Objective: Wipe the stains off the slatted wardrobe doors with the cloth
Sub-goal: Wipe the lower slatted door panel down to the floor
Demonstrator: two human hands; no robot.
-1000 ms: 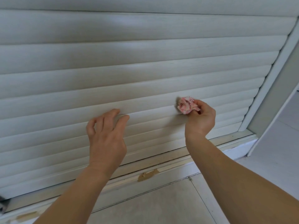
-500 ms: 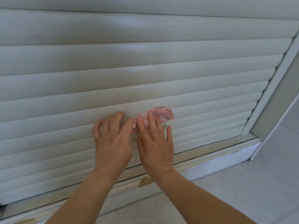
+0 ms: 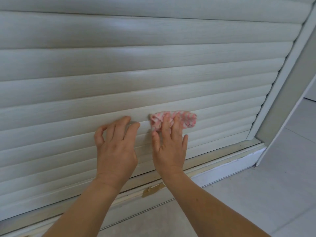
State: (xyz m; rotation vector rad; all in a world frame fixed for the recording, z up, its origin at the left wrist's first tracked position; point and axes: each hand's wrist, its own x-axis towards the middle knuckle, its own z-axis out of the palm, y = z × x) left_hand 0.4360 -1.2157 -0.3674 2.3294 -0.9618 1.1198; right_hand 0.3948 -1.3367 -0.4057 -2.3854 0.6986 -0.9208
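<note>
The white slatted wardrobe door (image 3: 153, 65) fills most of the head view. A small pink-and-white cloth (image 3: 186, 118) lies spread against a lower slat. My right hand (image 3: 169, 147) presses it to the door with straight fingers laid over its lower left part. My left hand (image 3: 116, 144) rests beside it on the same slats, fingertips touching the wood, fingers slightly bent, holding nothing. A gap of bare slat separates the two hands.
The door frame post (image 3: 282, 86) slants up at the right. Below the door runs a white plinth (image 3: 230, 165) with a chipped brown patch (image 3: 152, 189). Pale floor tiles (image 3: 256, 202) lie beneath and to the right.
My right hand went from pinching the bunched cloth at the right to pressing it flat, slid left beside my left hand, and now has slid slightly right again. My left hand stayed on the slats.
</note>
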